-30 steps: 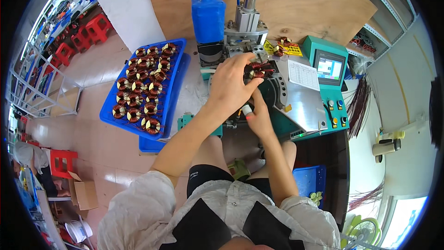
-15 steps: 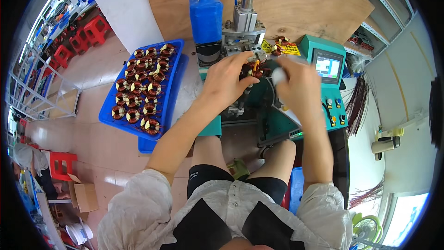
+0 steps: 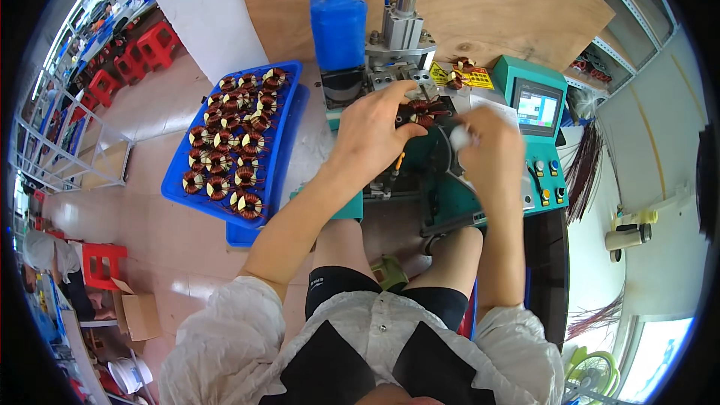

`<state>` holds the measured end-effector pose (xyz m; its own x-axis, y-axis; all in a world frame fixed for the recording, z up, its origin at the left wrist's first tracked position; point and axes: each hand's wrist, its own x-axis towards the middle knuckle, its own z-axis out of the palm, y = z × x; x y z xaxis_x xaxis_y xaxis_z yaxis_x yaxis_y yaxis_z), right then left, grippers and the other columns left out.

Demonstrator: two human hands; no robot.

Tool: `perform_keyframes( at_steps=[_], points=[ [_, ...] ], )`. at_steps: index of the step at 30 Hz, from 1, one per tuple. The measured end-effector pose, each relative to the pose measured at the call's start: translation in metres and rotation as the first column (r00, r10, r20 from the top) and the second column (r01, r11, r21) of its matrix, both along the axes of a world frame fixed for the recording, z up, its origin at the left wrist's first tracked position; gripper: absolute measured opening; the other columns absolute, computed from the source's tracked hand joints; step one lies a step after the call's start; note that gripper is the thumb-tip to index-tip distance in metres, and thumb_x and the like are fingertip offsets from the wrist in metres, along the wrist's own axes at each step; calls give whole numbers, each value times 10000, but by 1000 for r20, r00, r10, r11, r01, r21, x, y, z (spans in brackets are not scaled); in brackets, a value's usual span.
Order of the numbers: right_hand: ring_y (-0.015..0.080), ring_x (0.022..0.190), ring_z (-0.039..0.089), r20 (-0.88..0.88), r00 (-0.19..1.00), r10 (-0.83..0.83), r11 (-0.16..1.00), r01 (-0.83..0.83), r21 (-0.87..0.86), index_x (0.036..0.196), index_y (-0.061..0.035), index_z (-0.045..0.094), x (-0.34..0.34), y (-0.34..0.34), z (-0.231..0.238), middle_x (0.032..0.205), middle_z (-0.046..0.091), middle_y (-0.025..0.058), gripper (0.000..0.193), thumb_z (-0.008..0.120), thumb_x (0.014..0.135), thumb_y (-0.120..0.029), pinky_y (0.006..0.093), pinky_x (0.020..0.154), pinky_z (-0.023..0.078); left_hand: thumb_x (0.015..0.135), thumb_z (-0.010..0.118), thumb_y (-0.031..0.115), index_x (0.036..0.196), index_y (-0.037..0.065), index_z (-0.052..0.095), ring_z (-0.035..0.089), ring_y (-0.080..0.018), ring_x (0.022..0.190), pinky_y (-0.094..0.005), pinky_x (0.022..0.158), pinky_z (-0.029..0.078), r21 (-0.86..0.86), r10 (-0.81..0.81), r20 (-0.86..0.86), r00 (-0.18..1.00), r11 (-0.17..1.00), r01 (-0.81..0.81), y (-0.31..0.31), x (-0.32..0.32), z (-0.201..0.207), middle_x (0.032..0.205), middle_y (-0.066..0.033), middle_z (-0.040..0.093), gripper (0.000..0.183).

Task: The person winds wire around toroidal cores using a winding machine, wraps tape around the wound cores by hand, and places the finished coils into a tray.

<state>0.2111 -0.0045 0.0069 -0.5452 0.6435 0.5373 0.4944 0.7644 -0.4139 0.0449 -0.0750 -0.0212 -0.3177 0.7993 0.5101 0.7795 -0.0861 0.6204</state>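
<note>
A ring coil wound with copper wire sits at the machine's working head, under the upright metal cylinder. My left hand reaches in from the left, its thumb and forefinger closed about the coil's left side. Just right of the coil, my right hand is curled and blurred by motion. Something white shows at its fingertips; what the fingers grip cannot be made out. An orange piece shows below the coil, close to my left thumb.
On the left, a blue tray holds several rows of similar coils. A green control box with a screen and buttons stands right. Two loose coils lie behind my right hand. A blue-wrapped machine part rises behind my left hand.
My right hand has shifted slightly down and right, and its forearm stands straighter. My left hand stays at the coil, where the orange-yellow bit seen on it before no longer shows.
</note>
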Motion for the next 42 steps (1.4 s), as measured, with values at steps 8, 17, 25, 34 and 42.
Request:
perform_keyframes(
  at_steps=[8, 17, 25, 34, 42],
  points=[
    [386, 1200, 530, -475, 870, 128, 844, -347, -408, 1251, 60, 499, -36, -20, -151, 1256, 554, 243, 476, 457, 778, 83, 383, 1044, 387, 705, 743, 84, 1189, 2, 554, 581, -361, 988, -422, 845, 483, 65, -71, -166, 984, 994, 82, 3, 4, -6, 1006, -172, 591, 526],
    [165, 549, 628, -762, 638, -107, 133, -751, -647, 945, 15, 534, -22, -41, -43, 728, 591, 76, 211, 388, 995, -129, 277, 514, 539, 732, 721, 37, 1318, 88, 520, 563, -334, 1150, -392, 956, 471, -211, -214, -180, 960, 962, 174, -9, -9, 17, 1251, -173, 579, 622],
    [312, 1002, 583, -187, 963, 194, 978, -175, 115, 1025, -71, 647, -4, -52, -27, 1172, 577, 105, 455, 597, 607, 101, 369, 776, 509, 678, 711, 8, 1272, 78, 548, 617, -333, 1041, -400, 868, 498, 55, -93, -200, 975, 993, 106, 0, -5, -6, 1140, -152, 642, 620],
    [300, 928, 610, -296, 933, 204, 979, -192, 71, 863, 46, 684, -30, 25, 6, 979, 666, 123, 175, 616, 701, 56, 357, 812, 481, 720, 778, 122, 1315, 84, 494, 624, -360, 961, -424, 834, 483, 56, -16, -96, 995, 998, 22, 1, 5, -6, 1019, -159, 665, 660],
    [215, 969, 591, -244, 901, 359, 636, -427, -643, 914, 89, 684, -60, 96, 7, 1024, 648, 96, 238, 591, 706, 25, 309, 874, 438, 728, 794, 183, 1328, 10, 413, 625, -369, 891, -435, 797, 477, 35, 22, -16, 1000, 999, -22, 6, 13, -5, 963, -176, 667, 731]
  ],
)
